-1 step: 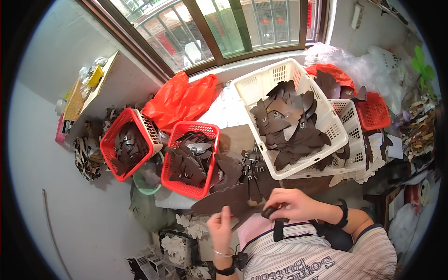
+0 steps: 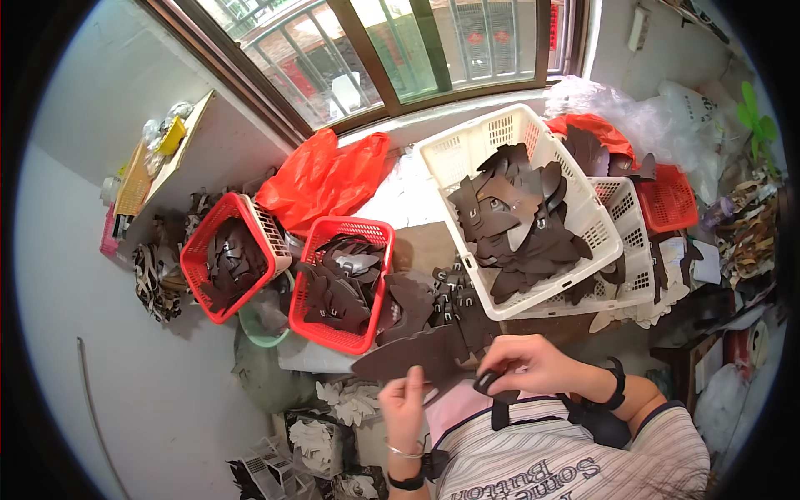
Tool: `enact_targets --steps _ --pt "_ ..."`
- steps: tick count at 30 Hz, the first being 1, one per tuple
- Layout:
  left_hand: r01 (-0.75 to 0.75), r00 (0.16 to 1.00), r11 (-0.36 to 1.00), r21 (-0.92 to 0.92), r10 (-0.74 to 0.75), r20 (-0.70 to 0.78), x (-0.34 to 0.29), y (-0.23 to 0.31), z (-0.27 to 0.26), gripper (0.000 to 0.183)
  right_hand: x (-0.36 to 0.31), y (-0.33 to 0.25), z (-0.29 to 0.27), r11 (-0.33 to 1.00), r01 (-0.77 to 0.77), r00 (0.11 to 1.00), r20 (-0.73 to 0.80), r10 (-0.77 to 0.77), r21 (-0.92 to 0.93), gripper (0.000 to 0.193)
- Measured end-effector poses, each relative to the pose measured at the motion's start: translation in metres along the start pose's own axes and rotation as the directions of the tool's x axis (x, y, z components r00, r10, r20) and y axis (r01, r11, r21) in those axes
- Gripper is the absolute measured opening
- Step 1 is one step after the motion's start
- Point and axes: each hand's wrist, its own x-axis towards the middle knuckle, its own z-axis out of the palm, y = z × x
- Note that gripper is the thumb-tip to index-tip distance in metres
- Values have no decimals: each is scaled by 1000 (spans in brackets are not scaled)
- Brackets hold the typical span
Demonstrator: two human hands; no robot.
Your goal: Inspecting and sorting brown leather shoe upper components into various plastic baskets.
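Observation:
My left hand (image 2: 403, 407) is closed on the lower edge of a large, flat, dark brown cut piece (image 2: 408, 353), thumb up, in front of my lap. The piece looks like leather or synthetic sheet. Just to the right, my right hand (image 2: 533, 367) pinches a small black piece (image 2: 486, 382) with a pale mark on it; its exact kind is too small to tell. Beyond the hands lie dark strips (image 2: 451, 302) with pale U-shaped marks. Similar dark cut pieces (image 2: 410, 302) sit beside them, partly covered by the held sheet.
A large white basket (image 2: 546, 300) heaped with dark pieces stands at the back right, resting on another white basket (image 2: 640, 279). Two red baskets (image 2: 342, 343) of dark pieces stand left, near a red plastic bag (image 2: 321, 187). A window (image 2: 400, 58) is behind; pale scraps (image 2: 312, 446) lie low left.
The large brown piece and my left hand have shifted slightly right, and the sheet now covers some strips. My right hand has turned, showing a pale mark on the black piece.

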Motion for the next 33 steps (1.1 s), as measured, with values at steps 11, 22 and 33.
enact_targets --steps 11,22,33 --pt "49 955 974 -219 18 294 -22 51 72 23 -30 3 -20 776 220 940 -340 -7 591 17" --pt "1 946 963 -268 86 311 -34 59 90 19 -30 15 -38 562 95 986 -156 61 821 10" --pt "-153 952 983 -105 175 250 -40 55 105 22 -33 21 -46 526 -10 996 -41 85 851 12"
